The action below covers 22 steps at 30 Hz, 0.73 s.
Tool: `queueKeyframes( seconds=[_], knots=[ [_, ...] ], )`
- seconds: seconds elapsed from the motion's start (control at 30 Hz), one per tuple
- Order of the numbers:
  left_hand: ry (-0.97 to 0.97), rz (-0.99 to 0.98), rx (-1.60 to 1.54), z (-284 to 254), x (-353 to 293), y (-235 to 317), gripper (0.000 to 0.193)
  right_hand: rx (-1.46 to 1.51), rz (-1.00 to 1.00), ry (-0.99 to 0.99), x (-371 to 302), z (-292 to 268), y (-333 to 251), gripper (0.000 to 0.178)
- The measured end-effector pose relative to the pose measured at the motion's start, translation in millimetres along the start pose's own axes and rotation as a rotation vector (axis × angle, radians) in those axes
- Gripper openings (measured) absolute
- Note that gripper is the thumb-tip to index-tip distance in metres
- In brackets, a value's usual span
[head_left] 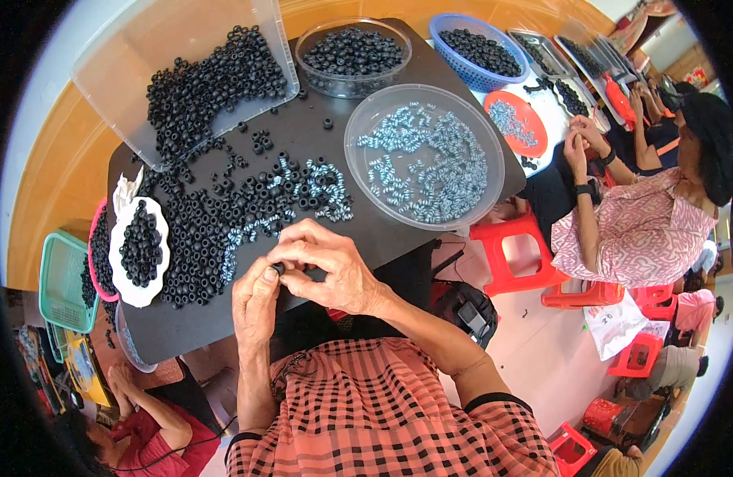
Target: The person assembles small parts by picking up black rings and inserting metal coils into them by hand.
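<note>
A small black bead-like piece (279, 268) with a hole is pinched between the fingertips of both hands, just off the table's near edge. My left hand (255, 302) grips it from the left with the thumb up. My right hand (331, 266) closes on it from the right; what else its fingers may hold is hidden. Just beyond the hands, loose black pieces (199, 230) are heaped on the dark table (382, 270). Pale blue-and-white striped coils (331, 191) lie in a rough line along that heap. More such coils fill a round clear tub (354, 155) to the right.
A tipped clear bin (104, 79) spills black pieces at the back left. A round clear bowl (303, 60), a white scalloped plate (144, 294) and a blue basket (446, 40) hold more. Co-workers sit at right and lower left. A red stool (502, 278) stands to the right.
</note>
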<state>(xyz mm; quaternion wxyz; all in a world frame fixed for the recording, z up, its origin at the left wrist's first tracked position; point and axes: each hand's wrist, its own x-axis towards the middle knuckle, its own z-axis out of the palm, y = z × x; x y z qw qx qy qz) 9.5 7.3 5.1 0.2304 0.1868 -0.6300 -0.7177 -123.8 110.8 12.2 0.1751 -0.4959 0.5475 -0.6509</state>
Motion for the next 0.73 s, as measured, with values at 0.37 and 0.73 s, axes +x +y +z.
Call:
queueKeyframes(
  seconds=[0.37, 0.73],
  knots=[
    [-0.049, -0.073, -0.095, -2.2, 0.8, 0.2, 0.026, -0.054, -0.107, 0.057, -2.4, 2.7, 3.4, 0.029],
    [0.018, -0.024, -0.188, 3.9, 1.5, -3.6, 0.029, -0.082, -0.032, 0.022, -5.3, 2.1, 0.8, 0.031]
  ],
)
